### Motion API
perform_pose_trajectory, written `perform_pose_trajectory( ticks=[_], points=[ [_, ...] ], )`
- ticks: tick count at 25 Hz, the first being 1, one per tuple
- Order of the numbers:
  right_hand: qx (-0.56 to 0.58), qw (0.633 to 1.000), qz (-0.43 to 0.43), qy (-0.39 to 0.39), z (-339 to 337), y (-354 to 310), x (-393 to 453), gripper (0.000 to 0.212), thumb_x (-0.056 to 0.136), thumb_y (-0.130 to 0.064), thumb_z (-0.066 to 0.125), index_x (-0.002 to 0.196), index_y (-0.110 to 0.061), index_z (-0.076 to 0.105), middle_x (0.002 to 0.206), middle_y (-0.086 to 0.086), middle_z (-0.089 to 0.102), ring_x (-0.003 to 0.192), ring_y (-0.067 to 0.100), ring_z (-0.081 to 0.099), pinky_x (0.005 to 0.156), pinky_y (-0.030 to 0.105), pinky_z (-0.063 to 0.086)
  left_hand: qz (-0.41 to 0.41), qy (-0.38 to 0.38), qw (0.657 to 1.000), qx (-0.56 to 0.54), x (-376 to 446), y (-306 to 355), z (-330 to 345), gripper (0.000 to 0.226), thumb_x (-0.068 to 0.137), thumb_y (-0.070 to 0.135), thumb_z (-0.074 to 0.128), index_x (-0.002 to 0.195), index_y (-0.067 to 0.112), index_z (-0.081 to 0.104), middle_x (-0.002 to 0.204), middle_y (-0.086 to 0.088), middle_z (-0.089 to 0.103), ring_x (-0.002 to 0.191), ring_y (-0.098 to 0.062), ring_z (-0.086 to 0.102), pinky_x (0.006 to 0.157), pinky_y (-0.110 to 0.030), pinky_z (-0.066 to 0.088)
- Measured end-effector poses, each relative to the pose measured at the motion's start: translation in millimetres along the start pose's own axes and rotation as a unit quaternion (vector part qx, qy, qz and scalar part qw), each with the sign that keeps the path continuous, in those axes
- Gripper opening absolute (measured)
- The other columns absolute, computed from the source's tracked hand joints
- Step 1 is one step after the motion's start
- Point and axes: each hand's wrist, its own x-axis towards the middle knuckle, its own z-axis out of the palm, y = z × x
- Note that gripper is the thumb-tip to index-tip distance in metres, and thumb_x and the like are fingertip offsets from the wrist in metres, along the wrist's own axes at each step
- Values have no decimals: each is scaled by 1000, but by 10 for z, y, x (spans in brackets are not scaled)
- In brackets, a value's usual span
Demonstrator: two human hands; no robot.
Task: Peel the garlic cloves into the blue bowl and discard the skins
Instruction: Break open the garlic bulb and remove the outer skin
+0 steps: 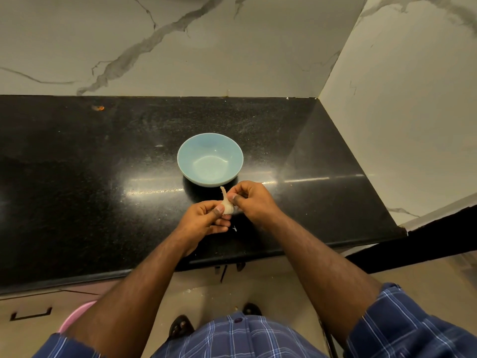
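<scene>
plaid shirt [232, 337] — black speckled counter [77, 177], marble walls [206, 47]

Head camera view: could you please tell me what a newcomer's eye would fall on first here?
The empty blue bowl stands out at the middle of the black counter. Just in front of it, nearer the person, the left hand and right hand both pinch a whole garlic bulb, its stem pointing toward the bowl. Behind the counter, a grey-veined marble wall fills the background.
</scene>
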Motion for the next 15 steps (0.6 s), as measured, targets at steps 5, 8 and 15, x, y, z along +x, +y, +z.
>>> perform_pose_trajectory(
  ticks=[5,8,15],
  points=[
    [4,999,-7,37,104,-17,-35,5,86,-21,81,89,-22,77,88,-4,78,88,9,74,87,38,62,4,-3,1000,21,-11,12,7,21,103,20,56,113,9,72,94,-9,76,84,-17,72,75,-28,59],
    [42,997,5,59,131,-20,-49,4,84,-20,83,85,-21,78,85,-4,78,87,9,74,87,40,62,0,2,1000,2,-20,21,2,25,105,21,52,114,8,71,93,-10,74,80,-16,70,73,-27,58],
    [33,991,23,131,221,37,-47,5,83,-21,83,85,-19,79,84,-6,77,85,6,73,84,37,62,78,75,993,56,-18,-52,147,14,100,17,63,110,16,73,94,-9,77,81,-17,71,76,-29,61]
  ],
)
